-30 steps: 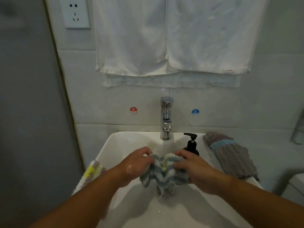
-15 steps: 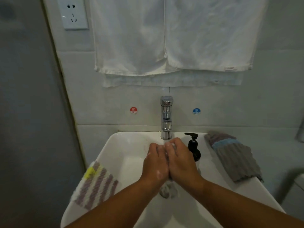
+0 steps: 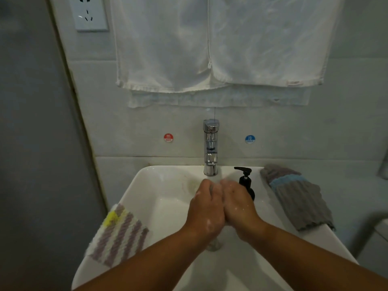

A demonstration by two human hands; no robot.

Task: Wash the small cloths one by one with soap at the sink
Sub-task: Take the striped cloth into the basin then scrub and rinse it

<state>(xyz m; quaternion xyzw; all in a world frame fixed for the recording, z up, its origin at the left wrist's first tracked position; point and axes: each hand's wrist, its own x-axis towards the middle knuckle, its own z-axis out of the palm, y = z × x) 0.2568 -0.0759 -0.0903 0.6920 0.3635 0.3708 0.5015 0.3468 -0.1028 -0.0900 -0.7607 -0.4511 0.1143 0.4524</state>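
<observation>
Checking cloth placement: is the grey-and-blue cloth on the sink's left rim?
No, the grey-and-blue cloth lies on the sink's right rim, beside the black pump bottle.

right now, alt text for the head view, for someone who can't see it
A soapy left hand and right hand press together over a white sink below a faucet; anything held is hidden. A striped cloth lies on its left rim, a grey cloth on the right beside a black soap pump.

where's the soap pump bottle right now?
Head view: the black pump bottle stands at the sink back right, right of the faucet, just behind the right hand, grey-blue cloth further right.
</observation>
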